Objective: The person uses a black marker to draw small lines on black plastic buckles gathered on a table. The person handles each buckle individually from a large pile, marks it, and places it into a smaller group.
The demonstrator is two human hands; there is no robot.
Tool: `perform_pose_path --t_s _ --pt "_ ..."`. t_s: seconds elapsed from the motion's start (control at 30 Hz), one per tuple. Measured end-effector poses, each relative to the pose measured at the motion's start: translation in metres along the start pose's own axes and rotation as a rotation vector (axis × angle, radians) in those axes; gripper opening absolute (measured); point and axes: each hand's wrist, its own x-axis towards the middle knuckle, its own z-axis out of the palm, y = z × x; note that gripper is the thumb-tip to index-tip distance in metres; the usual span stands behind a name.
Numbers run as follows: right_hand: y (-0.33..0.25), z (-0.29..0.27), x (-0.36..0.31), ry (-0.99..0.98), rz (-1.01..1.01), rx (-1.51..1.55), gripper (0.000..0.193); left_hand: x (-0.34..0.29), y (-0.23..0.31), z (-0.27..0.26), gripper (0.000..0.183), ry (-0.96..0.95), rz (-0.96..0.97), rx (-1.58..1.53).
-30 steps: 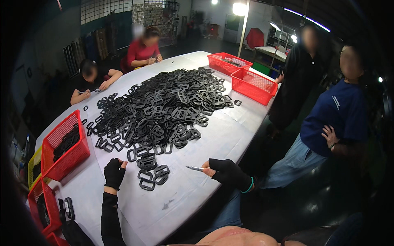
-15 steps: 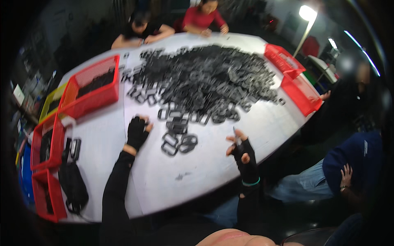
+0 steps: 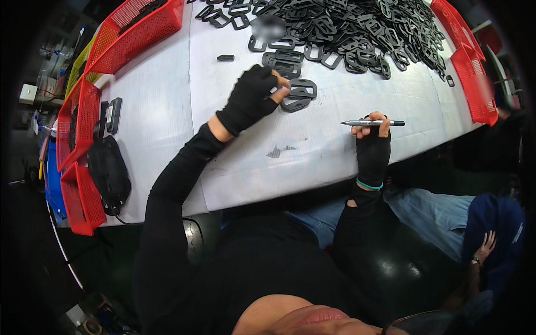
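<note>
One slim grey-and-black pen sits in the right hand, its tip aimed left and its dark end right, the long axis running almost level across the view, over the bare near part of the white desk. That hand's grip is clamped on the pen. The left hand points right, thumb and fingertips at the edge of a small cluster of black frame pieces; I cannot tell whether that grip is closed on one. The cluster overlaps, at least two pieces showing. Beyond it spreads a heap of like pieces, too many to count, with one loose piece at its right side and one small black item lying alone behind the left hand. Five red baskets show: three along the left, two along the right. The upper left basket and the middle left basket hold dark pieces; contents of the lower left basket are hard to make out. One yellow basket stands beside them.
</note>
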Motion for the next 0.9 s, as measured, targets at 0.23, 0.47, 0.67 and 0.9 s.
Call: perform_pose_path --t_s 0.23,0.47,0.67,0.9 --pt "0.004 -0.012 0.002 0.023 0.005 0.158 0.037 0.030 0.025 0.031 0.033 -0.268 0.011 0.280" --pt "-0.001 0.004 0.002 0.054 -0.068 0.165 0.027 0.047 0.019 0.005 0.019 -0.048 -0.233 -0.344" --pt "-0.005 0.024 -0.012 0.137 -0.047 -0.247 0.026 0.004 0.062 0.006 0.026 -0.197 -0.740 -0.886" --pt "0.011 0.054 -0.050 0.121 0.004 -0.542 0.015 -0.031 0.067 0.013 0.021 -0.106 -0.709 -0.698"
